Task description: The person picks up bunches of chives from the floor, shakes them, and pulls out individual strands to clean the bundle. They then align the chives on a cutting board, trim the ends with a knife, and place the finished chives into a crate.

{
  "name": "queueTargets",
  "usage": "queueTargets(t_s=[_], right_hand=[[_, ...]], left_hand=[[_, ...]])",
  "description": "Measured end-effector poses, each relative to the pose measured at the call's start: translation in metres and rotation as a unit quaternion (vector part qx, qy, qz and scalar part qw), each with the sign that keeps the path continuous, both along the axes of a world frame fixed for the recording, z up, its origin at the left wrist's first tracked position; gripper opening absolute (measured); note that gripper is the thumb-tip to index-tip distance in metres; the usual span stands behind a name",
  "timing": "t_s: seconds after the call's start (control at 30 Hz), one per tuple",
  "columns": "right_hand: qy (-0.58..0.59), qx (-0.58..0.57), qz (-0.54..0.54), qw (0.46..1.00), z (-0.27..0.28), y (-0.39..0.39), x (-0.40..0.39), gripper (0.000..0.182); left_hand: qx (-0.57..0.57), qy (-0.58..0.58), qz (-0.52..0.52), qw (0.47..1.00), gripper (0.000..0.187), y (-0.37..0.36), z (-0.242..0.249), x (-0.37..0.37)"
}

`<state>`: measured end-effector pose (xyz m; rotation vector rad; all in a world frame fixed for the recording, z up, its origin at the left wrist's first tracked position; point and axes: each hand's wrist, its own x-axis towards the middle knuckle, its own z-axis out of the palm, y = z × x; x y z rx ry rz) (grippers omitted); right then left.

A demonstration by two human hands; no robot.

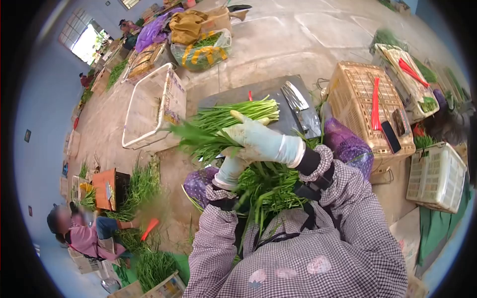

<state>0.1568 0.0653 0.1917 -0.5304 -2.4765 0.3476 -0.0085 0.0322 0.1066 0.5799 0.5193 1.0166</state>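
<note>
Both hands wear pale blue, soiled gloves and meet close together at the middle of the view. My right hand [261,140] is closed around a bunch of chives [253,108], its thumb toward the pale stem ends. Just below it, my left hand [229,171] is closed at the leafy side, its fingers partly hidden by the right hand. The pale stems point right over a dark board [284,120], and the leaves hang left, slightly blurred. A knife [296,103] lies on the board to the right. More loose chives [273,186] lie across my lap.
At left stands a white crate [155,107]; a clear bag of greens [202,52] is behind it. To the right, an upturned crate [348,89] carries a red strip [376,102] and a phone [391,136]. Another person [89,233] sits at lower left among piled greens.
</note>
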Motion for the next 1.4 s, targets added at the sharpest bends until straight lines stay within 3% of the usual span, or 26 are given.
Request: queueTargets(t_s=[0.03,0.1,0.13,0.23,0.3,0.33,0.37,0.4,0.43,0.5,0.63,0.67,0.8,1.0,1.03,1.07,1.1,1.13,1.17,1.2,1.23,1.27,1.3,1.33,1.37,1.4], right_hand=[[-0.001,-0.003,-0.004,1.0,0.01,-0.003,0.007,0.079],[0.236,-0.188,0.025,0.953,0.041,-0.017,0.031,0.07],[0.278,-0.276,-0.002,0.92,0.038,-0.021,0.049,0.064],[0.302,-0.185,-0.18,0.918,-0.071,-0.002,0.092,0.028],[0.142,-0.11,-0.33,0.927,-0.172,-0.012,0.112,0.024],[0.133,-0.165,-0.413,0.886,-0.211,-0.028,0.106,0.03],[-0.021,-0.213,-0.518,0.828,-0.236,-0.048,0.089,0.046],[-0.107,-0.298,-0.507,0.802,-0.251,-0.074,0.063,0.066],[-0.309,-0.206,-0.4,0.838,-0.285,-0.105,0.042,0.079],[-0.281,-0.275,-0.333,0.857,-0.306,-0.12,0.032,0.08],[-0.279,-0.329,-0.279,0.858,-0.274,-0.077,0.048,0.082],[-0.247,-0.274,-0.31,0.876,-0.259,-0.073,0.055,0.084],[-0.07,-0.134,-0.367,0.918,-0.19,-0.078,0.057,0.098],[-0.008,-0.076,-0.234,0.969,-0.101,-0.089,-0.023,0.129],[0.01,-0.081,-0.227,0.97,-0.085,-0.09,-0.039,0.123],[0.038,-0.065,-0.225,0.971,-0.082,-0.091,-0.051,0.108],[0.066,-0.049,-0.223,0.971,-0.081,-0.091,-0.059,0.094],[0.069,-0.048,-0.215,0.973,-0.084,-0.088,-0.063,0.094],[0.16,-0.026,-0.21,0.964,-0.089,-0.084,-0.065,0.07],[0.248,-0.006,-0.203,0.947,-0.094,-0.082,-0.065,0.047],[0.248,-0.008,-0.196,0.949,-0.091,-0.083,-0.062,0.047],[0.391,-0.225,-0.115,0.885,-0.084,-0.087,-0.057,0.031],[0.504,-0.425,-0.029,0.752,-0.079,-0.09,-0.052,0.02],[0.528,-0.492,-0.012,0.692,-0.078,-0.09,-0.049,0.026],[0.505,-0.542,-0.026,0.671,-0.084,-0.091,-0.043,0.033],[0.549,-0.571,-0.008,0.61,-0.092,-0.093,-0.042,0.033]], left_hand=[[-0.003,-0.001,-0.004,1.0,0.042,-0.001,0.007,0.003],[0.29,0.331,0.08,0.894,0.032,-0.012,0.047,0.013],[0.223,0.281,0.09,0.929,0.025,-0.021,0.074,0.013],[0.2,0.2,0.227,0.932,0.025,-0.021,0.097,-0.028],[0.218,0.206,0.29,0.909,0.021,-0.022,0.104,-0.067],[0.223,0.166,0.297,0.914,0.021,-0.029,0.113,-0.074],[0.321,0.198,0.31,0.873,0.022,-0.03,0.111,-0.083],[0.26,0.141,0.335,0.895,0.024,-0.03,0.115,-0.091],[0.196,0.085,0.357,0.909,0.025,-0.031,0.118,-0.095],[0.176,0.113,0.405,0.89,0.027,-0.026,0.12,-0.1],[0.148,0.109,0.426,0.886,0.029,-0.015,0.087,-0.161],[0.149,-0.034,0.324,0.934,0.03,-0.015,0.076,-0.186],[0.073,-0.071,0.361,0.927,0.02,-0.044,0.089,-0.161],[0.102,0.064,0.386,0.914,0.022,-0.075,0.063,-0.167],[0.13,0.087,0.418,0.895,0.029,-0.08,0.059,-0.166],[0.177,0.293,0.478,0.809,0.03,-0.087,0.048,-0.168],[0.178,0.296,0.486,0.803,0.03,-0.098,0.048,-0.182],[0.133,0.177,0.462,0.859,0.032,-0.112,0.053,-0.2],[0.087,0.052,0.428,0.898,0.035,-0.117,0.073,-0.192],[0.083,0.165,0.53,0.827,0.027,-0.13,0.08,-0.169],[0.082,0.165,0.536,0.824,0.027,-0.14,0.076,-0.184],[0.032,0.209,0.543,0.813,0.023,-0.155,0.068,-0.211],[-0.016,0.251,0.546,0.799,0.019,-0.162,0.058,-0.227],[0.048,0.063,0.602,0.794,0.02,-0.162,0.047,-0.225],[0.046,0.062,0.602,0.795,0.02,-0.168,0.041,-0.234],[0.044,0.01,0.522,0.851,0.019,-0.178,0.037,-0.245]])
